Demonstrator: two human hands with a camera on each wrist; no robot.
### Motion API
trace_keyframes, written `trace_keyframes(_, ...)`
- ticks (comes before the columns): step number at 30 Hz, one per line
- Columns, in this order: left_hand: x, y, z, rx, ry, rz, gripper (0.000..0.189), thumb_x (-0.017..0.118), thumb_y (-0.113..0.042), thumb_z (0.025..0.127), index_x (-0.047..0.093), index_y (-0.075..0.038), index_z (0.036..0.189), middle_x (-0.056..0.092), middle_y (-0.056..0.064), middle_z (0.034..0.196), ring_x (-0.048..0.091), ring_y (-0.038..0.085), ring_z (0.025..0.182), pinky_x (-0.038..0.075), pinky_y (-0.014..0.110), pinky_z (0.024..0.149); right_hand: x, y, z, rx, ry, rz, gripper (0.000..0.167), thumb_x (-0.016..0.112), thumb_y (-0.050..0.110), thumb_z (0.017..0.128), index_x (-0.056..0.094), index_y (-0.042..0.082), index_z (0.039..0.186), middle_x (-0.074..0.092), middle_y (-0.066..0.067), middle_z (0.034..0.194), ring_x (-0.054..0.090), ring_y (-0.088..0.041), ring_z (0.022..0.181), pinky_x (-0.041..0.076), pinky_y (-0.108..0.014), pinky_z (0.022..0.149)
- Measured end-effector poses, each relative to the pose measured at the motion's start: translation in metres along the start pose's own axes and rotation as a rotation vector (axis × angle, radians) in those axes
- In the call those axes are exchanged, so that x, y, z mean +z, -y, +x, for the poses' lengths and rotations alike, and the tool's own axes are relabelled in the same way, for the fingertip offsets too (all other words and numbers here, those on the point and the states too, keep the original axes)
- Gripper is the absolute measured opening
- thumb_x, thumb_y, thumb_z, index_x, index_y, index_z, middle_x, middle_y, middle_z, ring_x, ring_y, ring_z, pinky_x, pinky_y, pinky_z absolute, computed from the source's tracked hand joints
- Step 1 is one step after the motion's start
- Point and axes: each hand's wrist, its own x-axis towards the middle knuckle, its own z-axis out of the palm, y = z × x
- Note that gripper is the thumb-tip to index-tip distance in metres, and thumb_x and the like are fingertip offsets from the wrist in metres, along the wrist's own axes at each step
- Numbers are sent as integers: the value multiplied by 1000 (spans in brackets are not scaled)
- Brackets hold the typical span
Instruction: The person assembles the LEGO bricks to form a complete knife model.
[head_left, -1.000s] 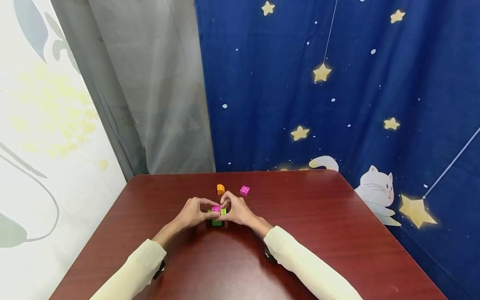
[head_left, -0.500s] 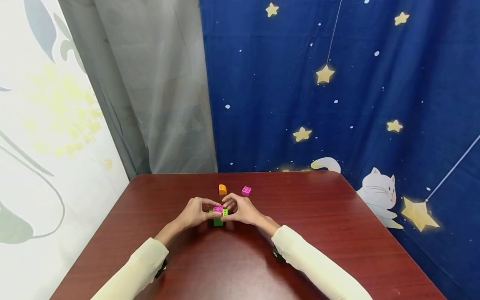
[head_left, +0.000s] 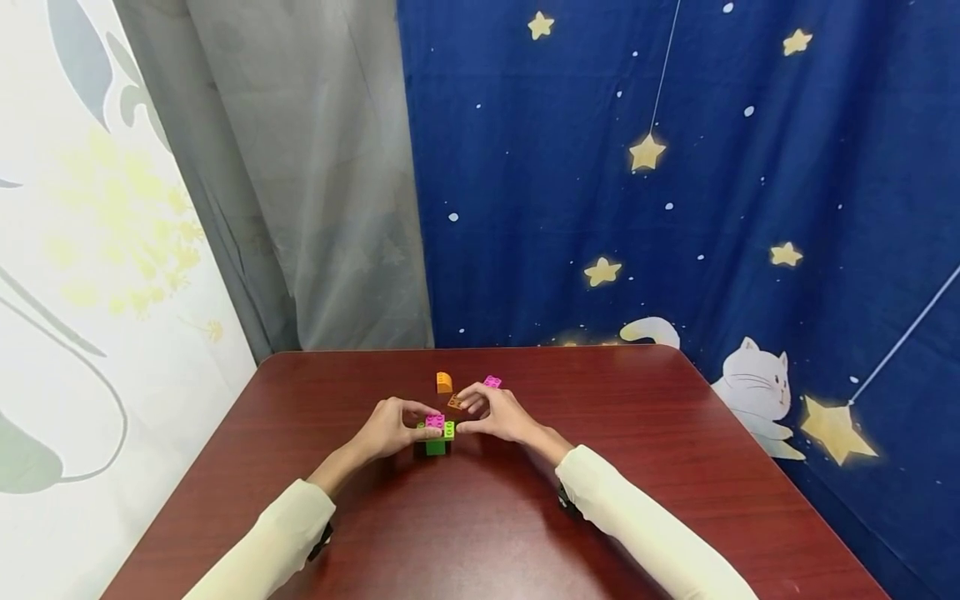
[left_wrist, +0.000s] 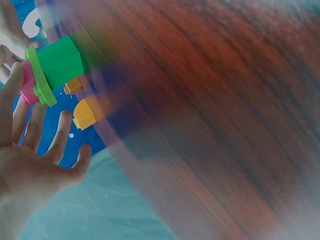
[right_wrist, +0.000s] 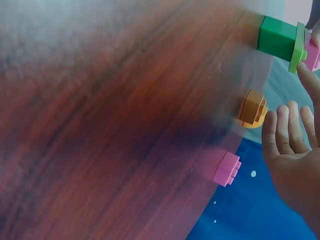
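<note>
Near the table's middle a small stack stands upright: a green block point(head_left: 436, 447) below, a lime green plate point(head_left: 449, 430) across it, and a pink brick point(head_left: 434, 421) on top. My left hand point(head_left: 384, 432) pinches the pink brick between thumb and fingers; the left wrist view also shows the green block point(left_wrist: 61, 61). Just right of the stack, my right hand point(head_left: 506, 415) holds nothing, its fingers loosely extended. A right fingertip lies close to the plate point(right_wrist: 298, 50) in the right wrist view; I cannot tell whether they touch.
Behind the stack lie a brown-orange brick point(head_left: 454, 402) and a rounded yellow-orange brick point(head_left: 444, 382). Another pink brick point(head_left: 492, 382) sits beyond my right hand, partly hidden by it. The dark red table point(head_left: 637, 433) ends at blue and grey curtains.
My right hand has drawn back to the right from the stack, spreading its fingers. The brown-orange brick has come into view behind the stack. My left hand keeps its grip on the pink brick.
</note>
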Motion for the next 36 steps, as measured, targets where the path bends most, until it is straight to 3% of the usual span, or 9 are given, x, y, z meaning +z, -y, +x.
trace_keyframes(8,-1,1,-2,-28,-1,-20,27,90,-32,82,83,-19,105,79,1,99,71,17,85,54,28,71,-3,-14,9,29,-46,-29,50,90,9,81,67,-6,123,74,-20,106,72,-32,93,59,-32,80)
trace_keyframes(17,-2,1,-2,-31,-2,-26,28,91,-33,82,83,-20,105,78,-1,99,70,15,82,53,26,69,-1,-28,17,106,-53,-31,52,89,6,81,65,-8,125,74,-22,107,72,-35,93,59,-44,86)
trace_keyframes(25,-3,-1,0,-9,-3,-19,27,90,-32,82,83,-20,106,78,-3,98,70,17,82,50,25,66,0,-32,24,150,-41,-45,53,90,7,81,66,-7,125,74,-19,107,74,-31,92,58,-23,77)
trace_keyframes(36,-2,-1,3,-15,11,-33,27,90,-32,83,83,-20,106,78,0,99,70,21,83,51,25,65,7,-33,36,140,16,-44,50,89,7,81,67,-6,125,75,-21,107,74,-28,90,59,-28,80)
